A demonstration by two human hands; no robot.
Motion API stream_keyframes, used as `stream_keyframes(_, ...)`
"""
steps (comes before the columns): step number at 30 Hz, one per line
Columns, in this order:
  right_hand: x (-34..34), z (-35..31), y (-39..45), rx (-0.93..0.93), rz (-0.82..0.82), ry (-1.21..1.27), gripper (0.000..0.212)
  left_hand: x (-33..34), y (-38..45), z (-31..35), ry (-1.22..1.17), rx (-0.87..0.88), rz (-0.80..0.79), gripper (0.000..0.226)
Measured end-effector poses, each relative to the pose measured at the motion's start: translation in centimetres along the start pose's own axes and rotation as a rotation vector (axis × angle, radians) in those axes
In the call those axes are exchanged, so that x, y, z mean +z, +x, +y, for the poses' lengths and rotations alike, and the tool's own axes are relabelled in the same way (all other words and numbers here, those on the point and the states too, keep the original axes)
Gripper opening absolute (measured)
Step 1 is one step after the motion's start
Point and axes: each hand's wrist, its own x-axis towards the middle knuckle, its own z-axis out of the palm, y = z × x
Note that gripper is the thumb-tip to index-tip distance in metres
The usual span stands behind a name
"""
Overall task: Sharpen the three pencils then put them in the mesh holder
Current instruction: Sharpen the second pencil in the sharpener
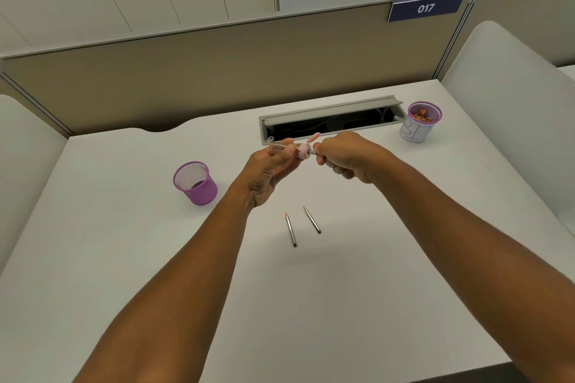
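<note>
White desk [124, 258]. Mesh holder [195, 182] at left, empty. Left hand [267, 171] pinches sharpener [291, 149]; right hand [348, 157] fisted around pencil [312, 152] entering it. Two pencils [291, 229] lie nearer, apart. Shavings cup [420, 125] far right.

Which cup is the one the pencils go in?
Look at the white desk, on its left side. The purple mesh holder stands there, empty with see-through netting. The other purple cup, far right, is wrapped in paper and holds shavings.

pencil [312, 152] mostly hidden by right hand [345, 157], sharpener [287, 148] partly covered
</note>
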Motion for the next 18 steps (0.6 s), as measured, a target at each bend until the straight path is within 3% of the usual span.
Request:
stream_keyframes(3,0.5,0.3,-0.3,-0.082,0.038,-0.095,0.025,-0.1,0.0,0.2,0.016,-0.001,0.011,0.021)
stream_keyframes(8,1.5,2.5,0.1,-0.482,0.156,-0.274,0.017,-0.7,0.0,0.6,0.041,-0.003,0.044,0.021)
stream_keyframes(14,2.3,5.0,0.8,-0.833,0.528,-0.591,0.014,-0.9,-0.2,0.6,0.056,0.001,0.055,0.016)
stream_keyframes(18,2.7,5.3,0.7,-0.922,0.689,-0.624,0.012,-0.5,-0.3,0.3,0.065,-0.003,0.037,0.016)
